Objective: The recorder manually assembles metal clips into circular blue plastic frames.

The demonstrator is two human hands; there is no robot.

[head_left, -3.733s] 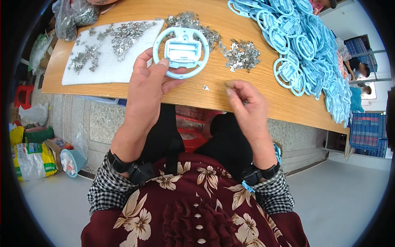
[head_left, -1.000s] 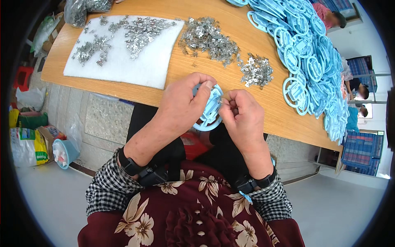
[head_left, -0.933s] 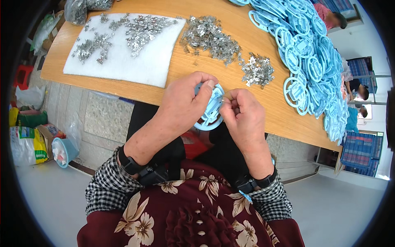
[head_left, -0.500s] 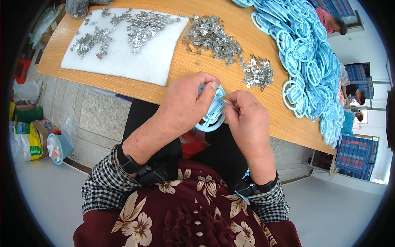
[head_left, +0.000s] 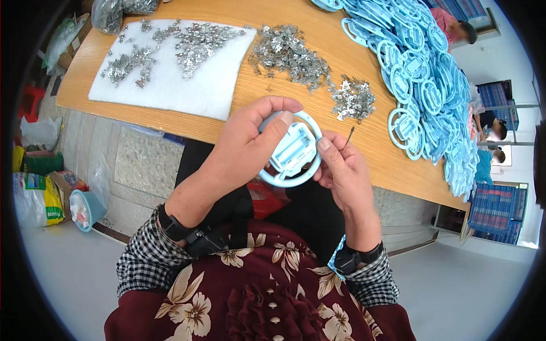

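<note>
Past the surface's (head_left: pixel 170 126) near edge, I see the left hand (head_left: pixel 244 136) curled closed on the upper left of the blue wheel (head_left: pixel 294 146). The right hand (head_left: pixel 346 173), nearly closed, touches its right rim and grips a thin rod (head_left: pixel 349 136). The wheel now faces up more than half a second ago. Fingers hide the rod's lower end.

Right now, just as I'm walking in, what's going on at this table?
A person at a wooden table holds a light-blue plastic wheel in the left hand. The right hand touches its right rim, with a thin dark tool sticking out past the fingers. Small metal pieces lie heaped on the table and scattered on a white pad; more blue wheels are piled to the right.
</note>
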